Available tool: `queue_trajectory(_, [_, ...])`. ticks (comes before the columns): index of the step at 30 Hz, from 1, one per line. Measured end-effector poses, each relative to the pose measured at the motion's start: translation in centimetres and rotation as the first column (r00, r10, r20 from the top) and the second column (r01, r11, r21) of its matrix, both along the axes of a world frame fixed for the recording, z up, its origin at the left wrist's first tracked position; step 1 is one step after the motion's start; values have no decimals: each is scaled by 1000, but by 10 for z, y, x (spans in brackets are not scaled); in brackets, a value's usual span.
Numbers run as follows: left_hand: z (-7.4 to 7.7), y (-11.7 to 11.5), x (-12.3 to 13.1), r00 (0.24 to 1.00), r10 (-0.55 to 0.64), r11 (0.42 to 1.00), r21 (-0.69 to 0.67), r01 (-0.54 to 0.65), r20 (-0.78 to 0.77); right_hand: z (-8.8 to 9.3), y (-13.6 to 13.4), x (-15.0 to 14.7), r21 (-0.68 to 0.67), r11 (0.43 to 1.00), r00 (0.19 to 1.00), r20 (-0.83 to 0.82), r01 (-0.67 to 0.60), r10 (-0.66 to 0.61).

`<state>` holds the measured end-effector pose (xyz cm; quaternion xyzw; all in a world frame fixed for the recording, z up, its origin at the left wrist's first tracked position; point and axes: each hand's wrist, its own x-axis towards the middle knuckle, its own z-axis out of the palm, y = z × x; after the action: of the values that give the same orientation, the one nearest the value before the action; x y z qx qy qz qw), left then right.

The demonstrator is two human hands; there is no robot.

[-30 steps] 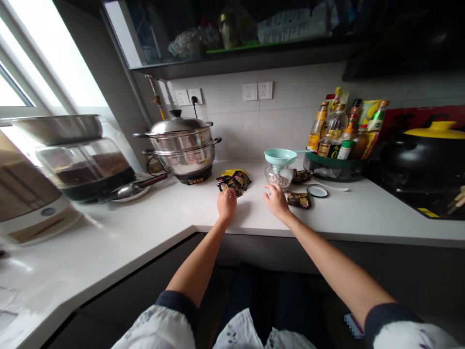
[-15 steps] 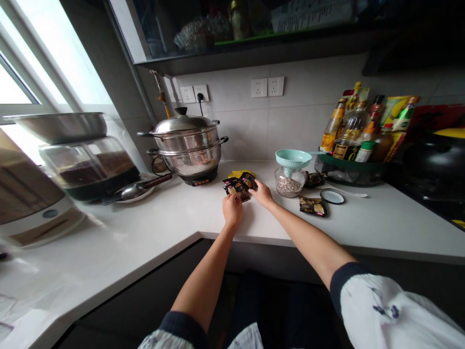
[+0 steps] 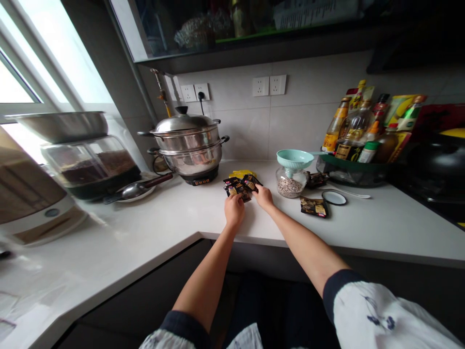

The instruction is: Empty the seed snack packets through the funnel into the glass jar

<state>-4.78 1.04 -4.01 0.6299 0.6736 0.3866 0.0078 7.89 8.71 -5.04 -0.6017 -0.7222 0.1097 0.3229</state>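
Touching a heap of black packets [image 3: 236,187] with both hands

My left hand [image 3: 234,209] has its fingertips at the heap's near side; my right hand [image 3: 263,198] meets its right end with thumb and fingers. I cannot tell whether either is clenched on a packet, the fingertips being partly hidden. The heap lies on the white counter [image 3: 174,215], between its front and back edges, beyond and right of the inner corner where the front edge bends. A steamer pot [image 3: 192,162] stands to its left, nearer the back edge. Right of my right hand stands an upright glass jar [image 3: 289,187], partly filled with small speckled pieces, a pale green funnel [image 3: 294,157] in its mouth. Nearer the front edge, a loose packet [image 3: 313,207] lies beside a round lid [image 3: 334,198].
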Motion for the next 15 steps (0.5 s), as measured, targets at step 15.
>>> queue_trajectory(15, [1, -1, 5, 993, -85, 995, 51, 90, -88, -14, -19, 31, 32, 999, 841, -538, -37, 48])
